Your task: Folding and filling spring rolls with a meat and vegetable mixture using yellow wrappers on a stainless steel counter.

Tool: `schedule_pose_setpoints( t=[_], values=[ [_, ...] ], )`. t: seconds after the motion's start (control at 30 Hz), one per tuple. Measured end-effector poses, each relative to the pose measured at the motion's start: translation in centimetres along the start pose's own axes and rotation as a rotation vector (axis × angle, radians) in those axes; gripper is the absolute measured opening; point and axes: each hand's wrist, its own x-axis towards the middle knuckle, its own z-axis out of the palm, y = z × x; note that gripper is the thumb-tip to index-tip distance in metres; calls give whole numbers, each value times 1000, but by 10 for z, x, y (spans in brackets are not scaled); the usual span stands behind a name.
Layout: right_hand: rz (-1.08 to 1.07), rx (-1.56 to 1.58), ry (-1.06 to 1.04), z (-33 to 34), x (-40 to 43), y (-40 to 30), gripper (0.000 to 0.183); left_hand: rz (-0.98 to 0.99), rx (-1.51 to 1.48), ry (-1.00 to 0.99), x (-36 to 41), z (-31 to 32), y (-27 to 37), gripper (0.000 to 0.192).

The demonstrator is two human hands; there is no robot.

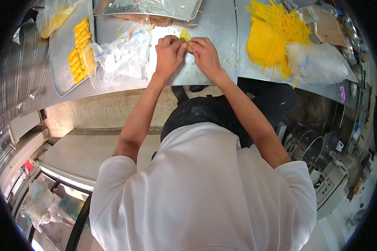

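My left hand (169, 56) and my right hand (205, 57) meet over the steel worktable, fingertips pinching a small yellow wrapper (185, 34). One pointed end of it sticks out beyond my fingers; the rest is largely hidden by them. To the left, a metal tray (59, 67) carries rows of small folded yellow parcels (80, 50). A stack of flat yellow sheets (265, 40) lies at the right, with shredded yellow strips (293, 26) at its upper side.
A crumpled clear plastic bag (122, 59) lies beside my left hand. Above my hands sits a metal baking tray (147, 8) with plastic film and crumbs. Another plastic bag (320, 64) rests at the right. The table's front edge (113, 90) runs just before my body.
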Motion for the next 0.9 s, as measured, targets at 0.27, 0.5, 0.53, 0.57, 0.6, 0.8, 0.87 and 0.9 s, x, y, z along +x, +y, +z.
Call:
schedule_pose_setpoints(
  t=[0.27,0.5,0.53,0.57,0.6,0.8,0.87,0.9],
  values=[
    [6,-199,-27,2,12,-1,30,65,67,-52,7,1,-9,31],
    [-12,-285,-105,9,24,-9,38,96,112,-91,4,-13,-16,49],
    [-10,-268,-137,6,22,-5,38,91,57,-100,7,-15,-11,55],
    [-10,-249,-170,3,20,-2,37,53,-8,-111,3,-21,-6,58],
    [-3,-244,-176,-1,18,2,35,26,-27,-86,2,-34,1,60],
    [81,-201,-270,-13,-2,-16,35,-458,434,209,-50,-111,-64,59],
    [82,-178,-292,-12,-3,-24,36,-520,551,145,-63,-125,-83,58],
    [106,-175,-300,-13,-3,-24,37,-559,646,67,-60,-127,-81,57]
  ],
)
